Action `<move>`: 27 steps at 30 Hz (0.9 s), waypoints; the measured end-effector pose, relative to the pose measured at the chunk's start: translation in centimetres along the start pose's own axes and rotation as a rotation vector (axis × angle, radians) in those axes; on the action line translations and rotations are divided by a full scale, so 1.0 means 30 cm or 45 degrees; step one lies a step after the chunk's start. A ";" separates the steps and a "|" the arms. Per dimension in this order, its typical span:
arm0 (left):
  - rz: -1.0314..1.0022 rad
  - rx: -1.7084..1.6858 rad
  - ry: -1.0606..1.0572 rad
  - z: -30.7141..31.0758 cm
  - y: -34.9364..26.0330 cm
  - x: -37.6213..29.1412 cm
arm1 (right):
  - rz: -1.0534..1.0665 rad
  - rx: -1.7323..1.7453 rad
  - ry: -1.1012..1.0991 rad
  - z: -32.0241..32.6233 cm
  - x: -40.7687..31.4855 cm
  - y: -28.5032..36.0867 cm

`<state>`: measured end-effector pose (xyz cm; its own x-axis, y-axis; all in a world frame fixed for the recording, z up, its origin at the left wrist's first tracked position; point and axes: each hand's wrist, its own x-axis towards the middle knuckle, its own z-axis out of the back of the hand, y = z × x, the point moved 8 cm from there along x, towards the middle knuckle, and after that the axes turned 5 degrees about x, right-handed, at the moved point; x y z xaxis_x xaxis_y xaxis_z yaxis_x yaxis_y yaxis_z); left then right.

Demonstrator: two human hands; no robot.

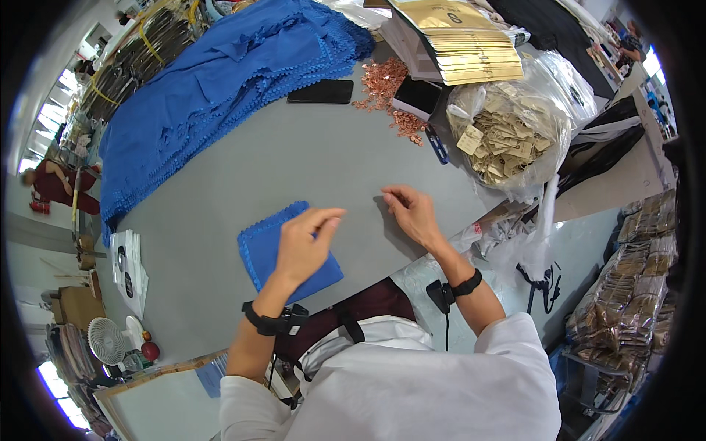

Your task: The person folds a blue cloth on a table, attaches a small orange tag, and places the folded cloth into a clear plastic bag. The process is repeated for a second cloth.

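Observation:
A folded blue cloth (259,251) with a scalloped edge lies near the front edge of the grey table (209,204). Over its right side is my left hand (309,240), index finger and thumb pointing right with a small gap between them. Nothing shows in that hand; its other fingers are hidden. To the right, my right hand (412,212) hovers above the bare tabletop, its shadow beside it. Its fingers are curled and the thumb is near the index finger. Whether something small sits between those fingertips cannot be made out.
A large stack of blue scalloped cloths (220,82) covers the back left. Behind my hands lie a black phone (321,92), small copper-coloured pieces (383,82), a blue-handled tool (437,144), a bag of beige tags (507,140) and gold packets (474,55). White packets (128,270) lie left.

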<state>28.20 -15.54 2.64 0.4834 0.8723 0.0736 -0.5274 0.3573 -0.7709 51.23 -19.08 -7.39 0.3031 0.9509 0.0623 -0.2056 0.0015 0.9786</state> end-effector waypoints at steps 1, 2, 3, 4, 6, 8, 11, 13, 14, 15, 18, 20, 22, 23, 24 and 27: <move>0.004 0.026 -0.024 0.027 0.032 0.005 | 0.002 -0.028 0.008 -0.014 0.020 0.008; 0.007 0.051 -0.049 0.047 0.060 0.020 | 0.007 -0.067 0.025 -0.032 0.043 0.015; 0.047 0.070 -0.061 0.055 0.091 0.043 | 0.035 -0.107 0.042 -0.050 0.068 0.025; -0.025 0.136 -0.060 0.054 0.096 0.076 | 0.105 -0.146 0.054 -0.068 0.088 0.041; -0.106 0.192 -0.046 0.027 0.112 0.165 | 0.091 -0.129 0.047 -0.094 0.125 0.037; -0.181 0.247 -0.053 -0.010 0.122 0.278 | 0.127 -0.108 0.038 -0.104 0.143 0.041; -0.295 0.334 -0.135 -0.063 0.118 0.477 | 0.168 -0.103 0.057 -0.106 0.139 0.044; -0.318 0.414 -0.184 -0.099 0.112 0.618 | 0.154 -0.127 0.087 -0.101 0.131 0.044; -0.323 0.410 -0.223 -0.112 0.108 0.688 | 0.180 -0.137 0.072 -0.095 0.132 0.052; -0.276 0.423 -0.222 -0.131 0.112 0.759 | 0.122 -0.110 0.076 -0.092 0.134 0.044; -0.269 0.463 -0.275 -0.176 0.105 0.938 | 0.054 -0.057 0.068 -0.087 0.143 0.042; -0.281 0.492 -0.297 -0.208 0.104 1.032 | 0.063 -0.022 0.059 -0.085 0.148 0.048; -0.238 0.605 -0.250 -0.251 0.128 1.101 | 0.060 -0.021 0.046 -0.082 0.148 0.046; -0.210 0.664 -0.216 -0.273 0.144 1.127 | 0.055 0.010 0.055 -0.084 0.148 0.042; -0.185 0.689 -0.157 -0.293 0.161 1.151 | 0.036 0.034 0.053 -0.084 0.147 0.036; -0.259 0.835 -0.120 -0.316 0.159 1.174 | -0.013 0.085 0.048 -0.085 0.147 0.018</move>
<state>49.33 13.72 -4.46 0.5702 0.7813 0.2540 -0.7605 0.6189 -0.1966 50.08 -14.08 -7.07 0.2692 0.9620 0.0464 -0.1396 -0.0087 0.9902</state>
